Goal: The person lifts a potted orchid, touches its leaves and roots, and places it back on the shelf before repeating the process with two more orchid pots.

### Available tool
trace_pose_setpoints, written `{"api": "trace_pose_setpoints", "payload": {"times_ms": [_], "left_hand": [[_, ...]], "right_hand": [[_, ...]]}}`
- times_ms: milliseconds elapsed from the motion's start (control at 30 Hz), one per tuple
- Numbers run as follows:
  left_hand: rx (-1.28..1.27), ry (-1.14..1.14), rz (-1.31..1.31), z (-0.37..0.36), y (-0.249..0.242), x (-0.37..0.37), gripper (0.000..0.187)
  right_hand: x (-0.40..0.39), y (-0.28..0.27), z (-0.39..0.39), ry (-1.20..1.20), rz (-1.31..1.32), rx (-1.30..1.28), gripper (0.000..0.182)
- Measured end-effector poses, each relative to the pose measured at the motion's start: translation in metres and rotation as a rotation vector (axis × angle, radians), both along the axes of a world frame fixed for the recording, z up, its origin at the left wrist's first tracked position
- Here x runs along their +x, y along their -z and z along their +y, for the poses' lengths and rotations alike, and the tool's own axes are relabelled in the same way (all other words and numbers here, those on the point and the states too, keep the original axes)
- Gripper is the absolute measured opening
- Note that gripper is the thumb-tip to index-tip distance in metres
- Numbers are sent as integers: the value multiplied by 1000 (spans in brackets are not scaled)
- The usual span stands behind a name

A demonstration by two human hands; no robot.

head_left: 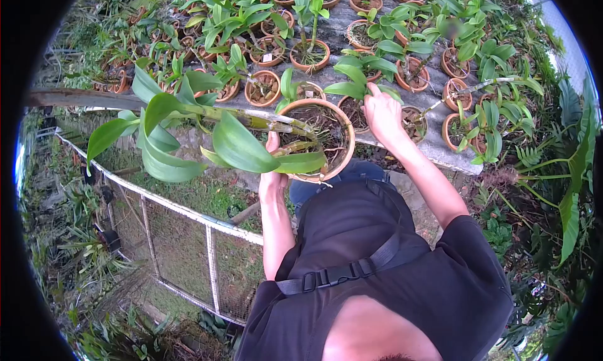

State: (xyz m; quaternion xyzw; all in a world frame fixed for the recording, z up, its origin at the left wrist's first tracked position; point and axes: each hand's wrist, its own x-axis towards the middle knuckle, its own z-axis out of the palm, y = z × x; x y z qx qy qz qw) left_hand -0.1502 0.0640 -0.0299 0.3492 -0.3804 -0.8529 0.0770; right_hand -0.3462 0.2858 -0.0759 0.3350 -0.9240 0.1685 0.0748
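My left hand [272,169] is closed on a clay pot [347,149], holding it up and tilted in front of my body. Out of this pot a large orchid [242,142] leans far to the left, with thick stems and broad green leaves; part of my hand is hidden behind pot and leaves. My right hand [382,114] reaches over the bench, its fingers closed at the base of the leaves of a small orchid plant [350,85]. The fingertips are partly hidden, and that plant's pot shows just below.
Several clay pots of orchids [262,88] stand on a grey corrugated bench [449,155]. A long bare stem [487,83] juts across the pots at right. To the left is a white-framed mesh panel [182,213]. Large leafy plants [568,204] crowd the right side.
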Motion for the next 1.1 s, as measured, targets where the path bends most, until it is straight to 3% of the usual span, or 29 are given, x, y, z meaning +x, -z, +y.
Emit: {"api": "trace_pose_setpoints", "payload": {"times_ms": [67, 200, 367, 467, 567, 700, 767, 933, 1100], "left_hand": [[51, 62, 31, -2, -9, -1, 63], [19, 28, 23, -7, 6, 1, 64], [7, 7, 38, -12, 8, -1, 66], [-2, 109, 11, -14, -9, -2, 62], [-18, 67, 15, -17, -1, -2, 64], [-60, 51, 23, -19, 3, 1, 65], [-78, 50, 12, -17, -5, 0, 65], [-49, -21, -23, -12, -2, 7, 61], [-72, -48, 45, -1, -7, 20, 61]], "right_hand": [[1, -1, -4, 62, -100, 17, 34], [-2, -1, -4, 12, -111, 161, 32], [0, 6, -3, 54, -93, -23, 24], [10, -25, 1, -43, -87, -72, 23], [26, -56, 3, -32, -185, -113, 26], [52, -80, 6, -267, -580, -102, 25], [60, -56, 11, -518, -588, -192, 25], [57, -82, 1, -116, -743, -324, 21], [55, -90, -9, -113, -866, -789, 20]]}}
